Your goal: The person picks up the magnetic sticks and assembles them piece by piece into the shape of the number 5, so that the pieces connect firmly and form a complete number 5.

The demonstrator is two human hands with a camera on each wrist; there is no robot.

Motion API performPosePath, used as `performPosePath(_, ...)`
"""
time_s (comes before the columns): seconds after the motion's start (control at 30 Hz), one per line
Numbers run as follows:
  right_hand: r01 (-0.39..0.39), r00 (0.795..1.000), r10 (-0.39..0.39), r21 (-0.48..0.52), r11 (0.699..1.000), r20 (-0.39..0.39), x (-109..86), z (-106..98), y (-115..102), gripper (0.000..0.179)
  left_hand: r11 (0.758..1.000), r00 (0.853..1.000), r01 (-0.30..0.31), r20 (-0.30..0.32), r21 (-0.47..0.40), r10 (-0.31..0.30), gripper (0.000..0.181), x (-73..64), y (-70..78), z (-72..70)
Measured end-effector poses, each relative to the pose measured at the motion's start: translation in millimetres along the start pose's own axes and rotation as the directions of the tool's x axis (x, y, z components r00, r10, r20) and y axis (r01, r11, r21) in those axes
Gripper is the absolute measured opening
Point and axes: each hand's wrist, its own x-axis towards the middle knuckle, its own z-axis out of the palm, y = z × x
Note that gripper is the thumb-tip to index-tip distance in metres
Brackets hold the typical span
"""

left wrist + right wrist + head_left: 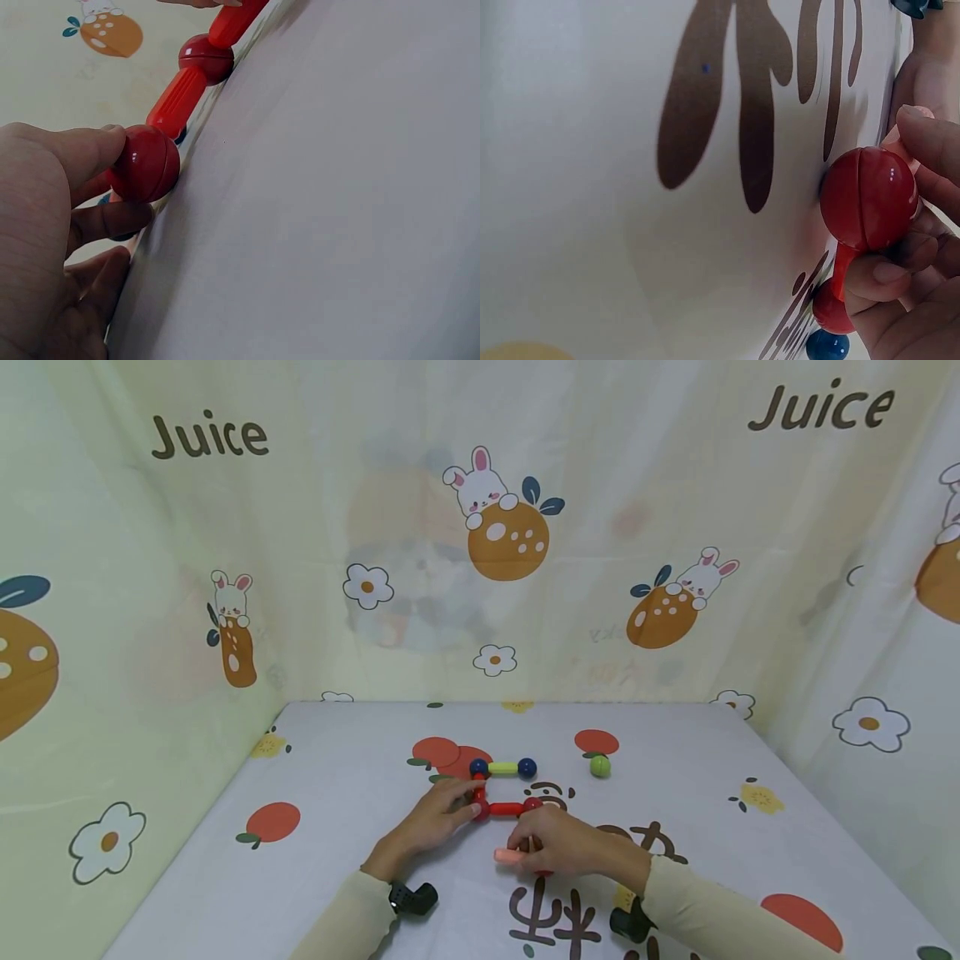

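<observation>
My left hand (435,820) pinches a red ball (146,163) at one corner of a ball-and-rod toy frame. From that ball a red rod (176,103) runs to a second red ball (206,58). Another red rod (238,22) leads on towards the right hand. My right hand (562,843) pinches a pink rod (510,856) at a large red ball (868,198), its other fingers beside the red rod (843,262) below. At the far side, a yellow-green rod (503,768) joins two dark blue balls, one of them (527,768) at the free end.
A lone green ball (600,766) lies on the table beyond the right hand. The white printed tablecloth (352,777) spreads under everything, with a printed curtain (420,410) rising behind and at the sides.
</observation>
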Motion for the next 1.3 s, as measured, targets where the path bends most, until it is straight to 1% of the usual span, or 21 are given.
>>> performPosePath(0.27,-0.011,1.000,0.011,0.004,1.000,0.001,0.6,0.4,-1.2,0.016,1.000,1.000,0.005,0.000,0.004,-0.005,0.050,0.0,0.1,-0.2)
performPosePath(0.67,0.028,0.999,-0.028,-0.006,1.000,0.020,1.7,2.5,1.2,0.016,1.000,1.000,0.014,0.002,0.005,-0.014,0.051,-0.7,1.0,-0.5)
performPosePath(0.93,0.022,0.999,-0.021,-0.028,0.999,0.025,1.2,2.4,0.3,0.017,1.000,1.000,0.010,0.001,0.007,-0.010,0.051,-0.9,1.8,-0.6)
performPosePath(1.07,0.019,1.000,-0.018,-0.029,0.999,0.011,1.1,2.3,1.4,0.021,1.000,1.000,0.011,0.002,0.001,-0.011,0.051,-1.1,2.1,-0.9)
performPosePath(1.2,0.018,0.999,-0.020,-0.047,0.999,-0.033,0.7,1.2,4.1,0.027,1.000,1.000,0.015,0.005,-0.007,-0.015,0.051,-1.0,1.5,-0.8)
performPosePath(1.3,0.014,0.998,-0.019,-0.079,0.997,-0.067,0.6,-0.4,5.3,0.026,1.000,1.000,0.015,0.005,-0.006,-0.015,0.051,-0.8,0.6,-0.3)
